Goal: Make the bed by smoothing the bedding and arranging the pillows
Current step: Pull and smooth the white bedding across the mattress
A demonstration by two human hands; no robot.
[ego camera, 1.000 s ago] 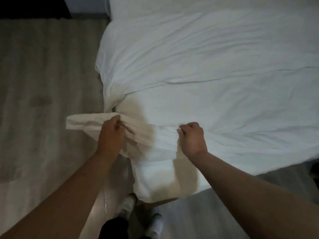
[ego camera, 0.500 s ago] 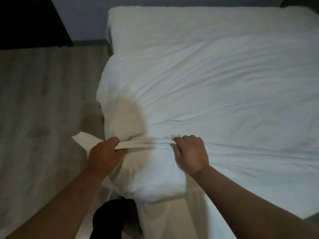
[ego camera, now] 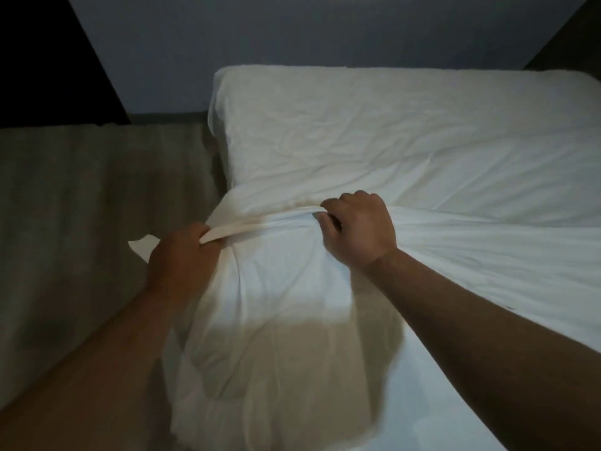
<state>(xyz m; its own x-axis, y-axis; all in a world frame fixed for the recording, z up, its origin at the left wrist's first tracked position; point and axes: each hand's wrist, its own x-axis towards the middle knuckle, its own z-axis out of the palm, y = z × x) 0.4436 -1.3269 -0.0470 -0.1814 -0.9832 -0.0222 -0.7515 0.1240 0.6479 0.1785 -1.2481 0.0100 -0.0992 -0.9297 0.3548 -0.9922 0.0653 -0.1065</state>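
Both hands are clamped onto the white bedding (ego camera: 422,151) right at the near left corner of the bed (ego camera: 221,102). The left hand (ego camera: 182,258) has its fingers curled round a bunched-up strip of the edge, just off the side over the floor (ego camera: 81,206), and the right hand (ego camera: 357,229) pinches that same edge a bit further in, on top of the bed. The strip runs taut between the two fists, and the rest of the cover lies spread out and wrinkly up toward the wall (ego camera: 292,34).
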